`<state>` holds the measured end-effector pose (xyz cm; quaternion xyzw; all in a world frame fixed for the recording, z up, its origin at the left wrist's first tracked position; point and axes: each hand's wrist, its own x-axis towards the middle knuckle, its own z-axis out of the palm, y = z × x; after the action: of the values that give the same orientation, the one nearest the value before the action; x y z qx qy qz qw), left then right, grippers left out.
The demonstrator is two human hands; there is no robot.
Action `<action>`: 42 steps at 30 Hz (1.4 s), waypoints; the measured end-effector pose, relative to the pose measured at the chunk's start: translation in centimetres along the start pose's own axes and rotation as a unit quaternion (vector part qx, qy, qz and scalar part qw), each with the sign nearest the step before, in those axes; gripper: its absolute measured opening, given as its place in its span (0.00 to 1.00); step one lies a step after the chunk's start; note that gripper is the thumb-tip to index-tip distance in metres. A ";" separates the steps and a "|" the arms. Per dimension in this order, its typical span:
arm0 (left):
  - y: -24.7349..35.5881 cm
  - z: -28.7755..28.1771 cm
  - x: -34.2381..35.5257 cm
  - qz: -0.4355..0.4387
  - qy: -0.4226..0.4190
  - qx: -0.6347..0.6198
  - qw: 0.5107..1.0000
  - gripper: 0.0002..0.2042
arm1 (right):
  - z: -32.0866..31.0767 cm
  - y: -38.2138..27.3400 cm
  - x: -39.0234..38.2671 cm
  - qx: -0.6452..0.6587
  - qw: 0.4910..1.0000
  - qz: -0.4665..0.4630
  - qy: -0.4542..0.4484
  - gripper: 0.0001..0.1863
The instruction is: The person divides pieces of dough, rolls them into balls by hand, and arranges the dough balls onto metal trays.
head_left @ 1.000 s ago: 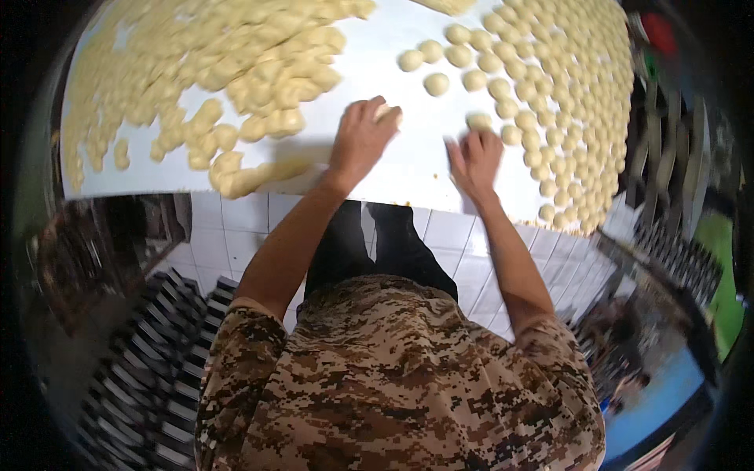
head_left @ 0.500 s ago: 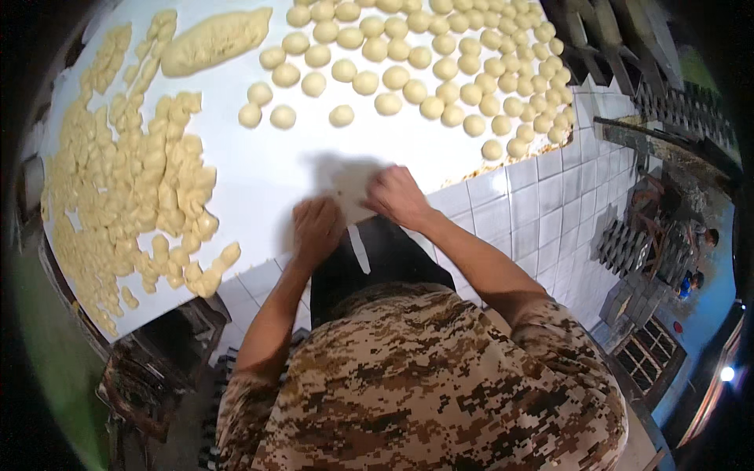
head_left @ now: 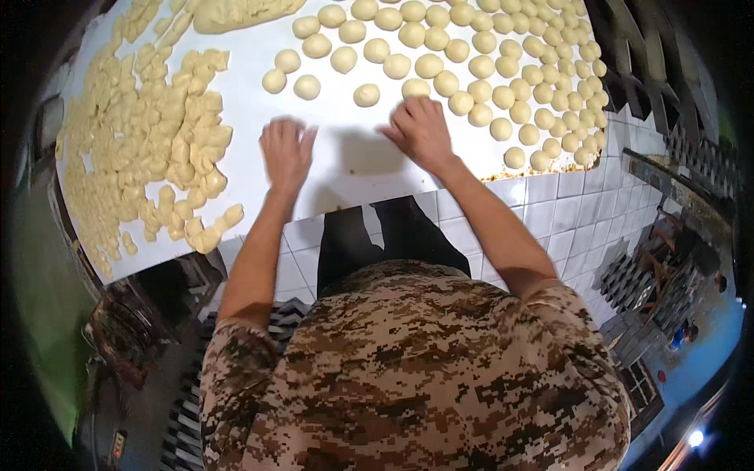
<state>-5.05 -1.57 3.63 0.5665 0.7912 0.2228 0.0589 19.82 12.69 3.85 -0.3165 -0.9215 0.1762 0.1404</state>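
Over the white tabletop (head_left: 330,177), my left hand (head_left: 287,153) hovers between the cut dough and the dough balls. Its thumb stands apart from the slightly blurred fingers, and no dough shows in it. My right hand (head_left: 422,135) is just in front of a dough ball (head_left: 415,88), which its knuckles partly overlap. Its fingers are bent, with the thumb off to the side; the palm is hidden and nothing held is visible. Small cut dough pieces (head_left: 161,133) lie clumped on the left. Another dough ball (head_left: 366,96) rests between and beyond my hands.
Rows of round dough balls (head_left: 484,67) fill the table's far and right parts. A large dough slab (head_left: 243,12) lies at the far left. White tiles (head_left: 542,200) run along the near right edge. A dark object (head_left: 118,337) stands below the table's left corner.
Both hands have moved from the near table edge out over the tabletop and spread apart, left hand leftward, right hand rightward. The view has shifted, so the table sits higher.
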 end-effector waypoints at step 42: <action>-1.4 -0.6 0.8 0.206 -0.103 0.031 0.973 0.02 | 2.3 -6.6 0.4 0.020 0.995 0.087 -0.041 0.17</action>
<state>-6.76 -1.40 3.71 0.7390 0.6534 0.1460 0.0752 15.17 7.51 4.55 -0.3847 -0.8919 0.2190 0.0928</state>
